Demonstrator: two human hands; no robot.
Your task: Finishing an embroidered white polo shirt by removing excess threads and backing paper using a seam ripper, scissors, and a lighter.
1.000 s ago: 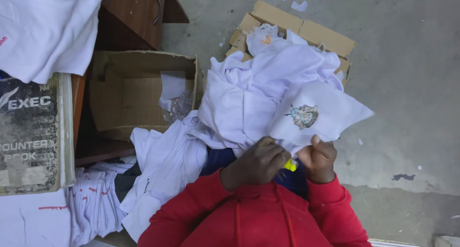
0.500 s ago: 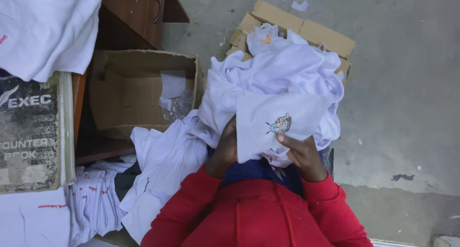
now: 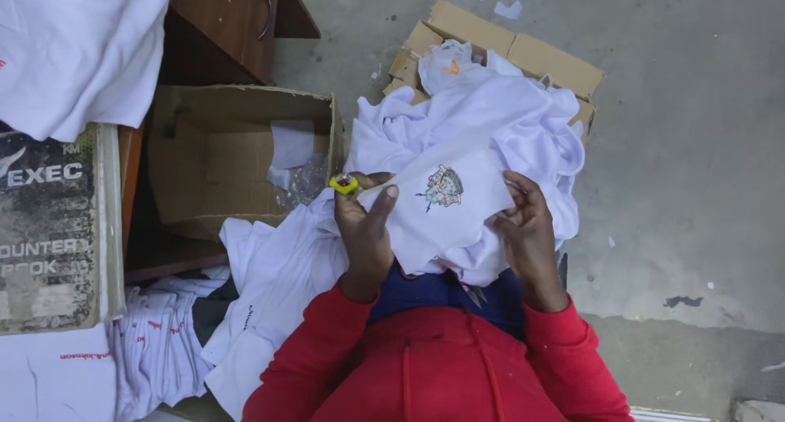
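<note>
White garment [image 3: 441,217], soft and limp, is pinched at both edges: your left hand [image 3: 364,230] at nine o'clock, your right hand [image 3: 527,226] at three. Left grip also clasps a small yellow tool [image 3: 343,182]; keep holding the cloth's edges, beside the embroidered emblem [image 3: 444,186].

Hidden behind the white garment [image 3: 441,217]: palm side of right hand [image 3: 527,230]. Half covered by left hand [image 3: 364,226] fingers [image 3: 378,213]: small yellow tool [image 3: 343,183]. Cut off at left edge: worn book [image 3: 49,226].
</note>
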